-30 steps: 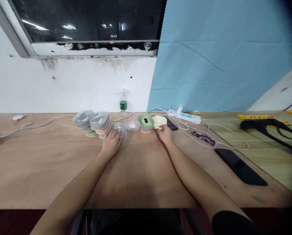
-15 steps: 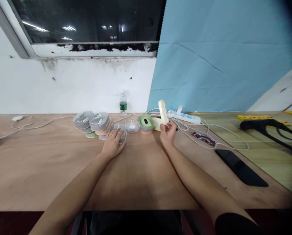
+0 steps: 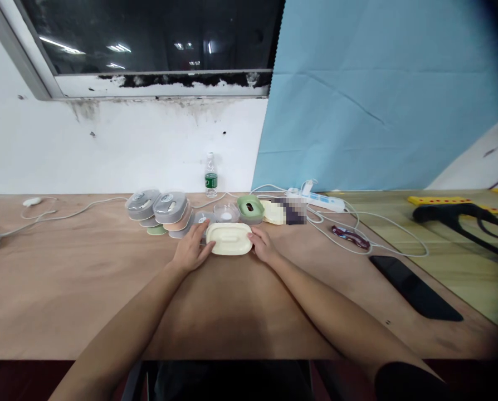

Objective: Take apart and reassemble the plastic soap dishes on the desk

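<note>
A shallow cream plastic tray (image 3: pixel 229 239), rounded at the corners with a raised oblong middle, is tilted toward me between my hands. My right hand (image 3: pixel 265 245) pinches its right end, thumb in front. At the left end is my left hand (image 3: pixel 191 249), its thumb on the rim and its fingers behind, beside a clear lidded container (image 3: pixel 203 216) partly hidden by them. Just behind the tray stand a clear round-cornered bowl (image 3: pixel 226 211) and a green box with a dark slot (image 3: pixel 249 208). Another cream piece (image 3: pixel 273 212) lies to their right.
Stacked containers with grey lids (image 3: pixel 170 206) stand left of my hands. A water bottle (image 3: pixel 211 177) is by the wall. White cables run around a power strip (image 3: pixel 324 201). At right are a maroon object (image 3: pixel 350 237), a black phone-like slab (image 3: pixel 414 287) and a black frame (image 3: pixel 445 214).
My right hand has brought the cream tray left and toward me, in front of the green box. My left hand has stayed nearly in place and now has its thumb on the tray.
</note>
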### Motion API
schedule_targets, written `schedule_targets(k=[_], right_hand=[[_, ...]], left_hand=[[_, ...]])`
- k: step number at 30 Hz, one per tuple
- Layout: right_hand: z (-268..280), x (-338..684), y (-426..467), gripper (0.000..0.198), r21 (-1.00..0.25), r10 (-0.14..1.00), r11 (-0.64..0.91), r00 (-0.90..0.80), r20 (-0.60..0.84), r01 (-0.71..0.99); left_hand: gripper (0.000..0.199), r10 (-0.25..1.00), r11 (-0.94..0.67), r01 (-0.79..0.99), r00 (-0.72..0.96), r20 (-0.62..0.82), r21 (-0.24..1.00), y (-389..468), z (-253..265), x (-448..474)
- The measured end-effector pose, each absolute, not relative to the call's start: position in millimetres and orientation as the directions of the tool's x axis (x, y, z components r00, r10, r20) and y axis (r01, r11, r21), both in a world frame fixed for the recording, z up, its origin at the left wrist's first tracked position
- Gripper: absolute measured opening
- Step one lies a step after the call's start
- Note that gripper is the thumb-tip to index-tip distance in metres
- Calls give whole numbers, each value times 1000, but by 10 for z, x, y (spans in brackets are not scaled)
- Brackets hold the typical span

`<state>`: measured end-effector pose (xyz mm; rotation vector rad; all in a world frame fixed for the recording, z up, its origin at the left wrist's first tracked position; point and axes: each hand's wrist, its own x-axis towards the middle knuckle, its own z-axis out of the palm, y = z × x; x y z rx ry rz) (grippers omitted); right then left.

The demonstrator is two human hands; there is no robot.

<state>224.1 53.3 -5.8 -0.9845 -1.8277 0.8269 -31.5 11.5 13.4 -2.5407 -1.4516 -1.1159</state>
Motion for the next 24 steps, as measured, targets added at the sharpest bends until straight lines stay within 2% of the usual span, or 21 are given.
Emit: schedule_targets(k=[2, 4, 6, 8, 11, 13, 16, 18, 24], right_hand=[[-64, 2285, 573, 48, -809, 855, 474, -404, 327, 348], [-63, 2299, 589, 51, -689, 828, 534, -470, 307, 491], [-57, 2287, 588, 54, -516, 820, 573, -452, 351, 637], [-47, 2272, 586, 49, -415, 819, 546, -358, 448, 728], [-39, 2289, 613, 31, -465, 822, 455, -157, 548, 760], [-40, 2336, 657, 32, -534, 829, 412, -60, 557, 738], [-56, 2421, 745, 50, -575, 846, 390, -34, 532, 719], [-75, 2459, 799, 54, -577, 859, 388, -55, 509, 718], [-135, 2452, 874, 35, -612, 867, 338, 17, 499, 715]], left_hand=[[45, 761, -594, 747, 400, 511, 299, 106, 151, -293], [36, 755, -636, 728, 518, 402, 255, 104, 150, -265], [36, 731, -679, 697, 614, 297, 231, 109, 134, -238], [35, 714, -700, 674, 655, 246, 236, 119, 114, -223], [32, 732, -680, 668, 647, 214, 304, 132, 99, -223], [31, 750, -651, 662, 635, 185, 371, 132, 103, -229], [33, 767, -623, 661, 620, 164, 418, 120, 113, -229], [34, 781, -610, 679, 600, 170, 409, 110, 112, -217], [34, 834, -552, 736, 486, 262, 391, 108, 106, -195]])
